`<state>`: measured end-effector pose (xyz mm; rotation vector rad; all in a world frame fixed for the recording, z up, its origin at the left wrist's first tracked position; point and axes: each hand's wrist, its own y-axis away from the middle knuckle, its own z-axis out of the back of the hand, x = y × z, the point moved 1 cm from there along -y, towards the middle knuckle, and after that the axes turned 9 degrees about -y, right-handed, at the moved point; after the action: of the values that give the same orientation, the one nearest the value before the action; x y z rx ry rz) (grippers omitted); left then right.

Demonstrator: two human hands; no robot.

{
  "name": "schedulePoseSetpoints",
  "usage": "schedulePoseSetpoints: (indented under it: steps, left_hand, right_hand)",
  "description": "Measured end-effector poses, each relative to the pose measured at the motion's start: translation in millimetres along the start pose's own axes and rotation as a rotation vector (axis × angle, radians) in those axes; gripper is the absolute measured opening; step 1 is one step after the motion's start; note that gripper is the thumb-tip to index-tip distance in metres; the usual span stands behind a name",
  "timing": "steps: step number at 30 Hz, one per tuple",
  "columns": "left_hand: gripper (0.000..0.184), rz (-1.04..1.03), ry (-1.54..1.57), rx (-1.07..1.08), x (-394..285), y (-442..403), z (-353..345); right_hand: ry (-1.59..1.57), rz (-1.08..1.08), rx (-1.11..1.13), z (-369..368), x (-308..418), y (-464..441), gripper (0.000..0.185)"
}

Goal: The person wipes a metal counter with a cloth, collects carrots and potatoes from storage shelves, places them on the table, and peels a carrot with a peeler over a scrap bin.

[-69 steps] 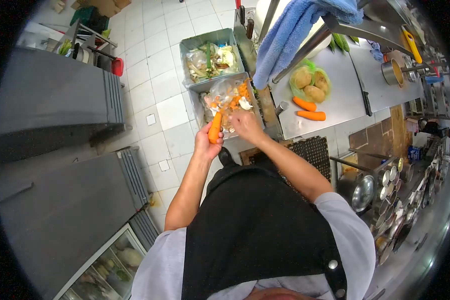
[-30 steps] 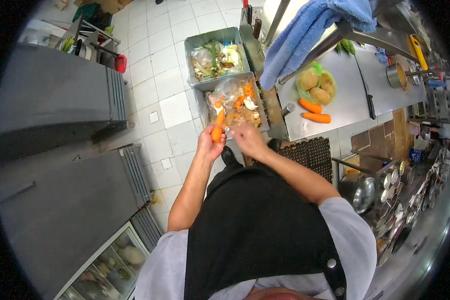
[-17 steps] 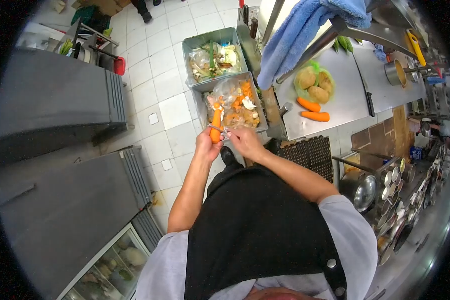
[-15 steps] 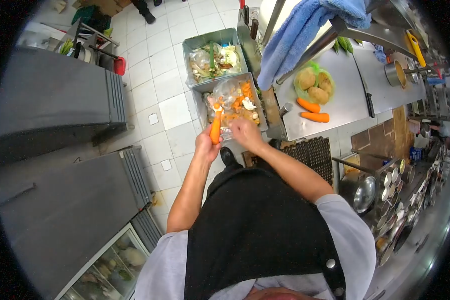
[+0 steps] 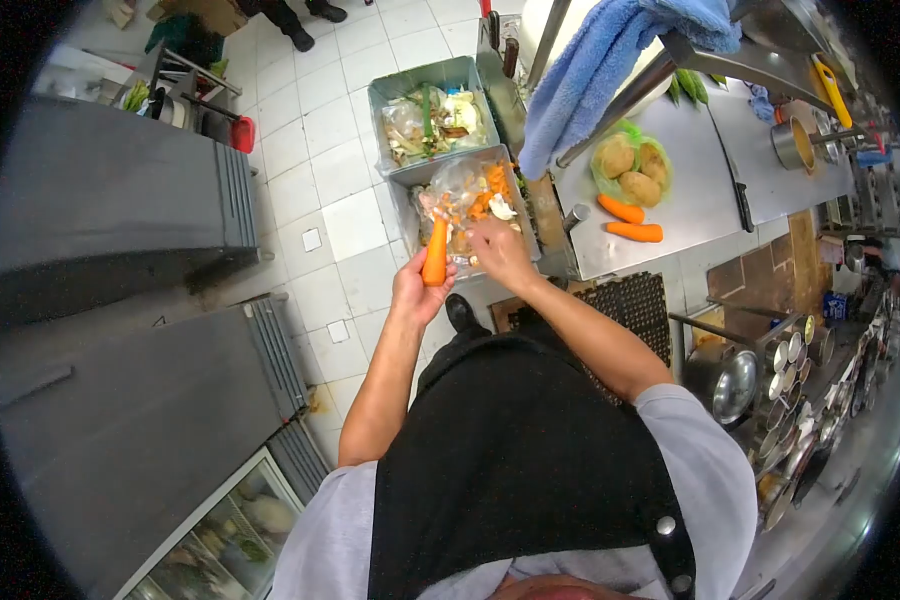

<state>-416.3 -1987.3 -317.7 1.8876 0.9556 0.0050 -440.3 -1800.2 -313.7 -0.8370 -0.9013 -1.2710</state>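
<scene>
My left hand (image 5: 413, 292) is closed around the thick end of an orange carrot (image 5: 436, 252), whose thin end points away from me. Just to its right, my right hand (image 5: 500, 252) is curled with fingers bent inward; whatever it grips is hidden. Both hands are over the near edge of a grey bin (image 5: 407, 212) that holds orange peelings, clear plastic and other scraps. On the steel counter to the right lie two more carrots, one (image 5: 621, 209) above the other (image 5: 634, 232). Beside them sits a green plastic bag of potatoes (image 5: 640, 187).
Behind the near bin stands a second scrap bin (image 5: 375, 105). A knife (image 5: 741, 205) lies on the steel counter (image 5: 610, 258). A blue towel (image 5: 580, 95) hangs from a rail. Grey cabinets (image 5: 120, 190) line the left, pots (image 5: 735, 385) the right. Another person's shoes (image 5: 303, 40) show at the top.
The carrot's lower end has tipped slightly and my left fingers have opened a little around it. My right hand has shifted slightly. The other person's feet have come further into view.
</scene>
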Motion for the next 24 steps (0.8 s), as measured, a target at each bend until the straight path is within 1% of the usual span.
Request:
schedulePoseSetpoints:
  steps: [2,5,8,11,14,15,18,19,20,22,23,24]
  left_hand:
    - [0.032,-0.032,-0.052,0.010,3.2,-9.9,9.2]
    - [0.032,-0.045,-0.084,0.032,3.1,-13.7,17.2]
    - [0.030,-0.039,-0.140,0.087,1.6,-10.4,19.9]
    - [0.029,-0.020,0.030,0.080,6.9,-7.6,12.3]
    - [0.031,0.025,0.111,0.094,7.7,-19.4,17.5]
    - [0.031,0.019,0.090,0.090,8.0,-20.9,18.3]
    - [0.028,0.017,0.011,0.108,8.8,-18.3,19.7]
    - [0.028,0.030,-0.024,0.134,8.7,-14.6,20.8]
    - [0.027,0.044,-0.060,0.158,7.8,-9.2,18.6]
    - [0.025,-0.042,-0.356,0.147,2.1,3.7,8.8]
    - [0.025,-0.083,-0.499,0.140,1.9,10.1,5.8]
    - [0.025,-0.101,-0.473,0.092,3.2,8.4,7.5]
  right_hand:
    - [-0.006,0.135,0.003,-2.9,11.4,24.9,0.028]
    - [-0.017,0.063,0.040,-14.0,14.7,40.0,0.026]
    - [0.182,-0.104,0.058,-11.7,-26.2,-5.3,0.027]
    - [0.111,-0.092,0.034,6.0,-22.4,-11.8,0.025]
    - [0.087,0.099,0.081,2.1,5.7,26.8,0.025]
    - [0.024,0.092,0.124,-3.2,10.0,39.0,0.026]
    - [0.211,-0.045,0.125,-12.4,-17.0,12.1,0.027]
    - [0.228,-0.078,0.142,-1.3,-13.2,-5.6,0.027]
    - [0.192,-0.060,0.083,3.2,-13.6,-18.6,0.027]
    - [0.119,-0.031,-0.037,8.0,-14.0,-33.6,0.027]
    - [0.101,0.036,-0.036,10.1,-7.8,-32.4,0.029]
    - [0.038,0.058,0.068,8.1,-11.1,-29.2,0.029]
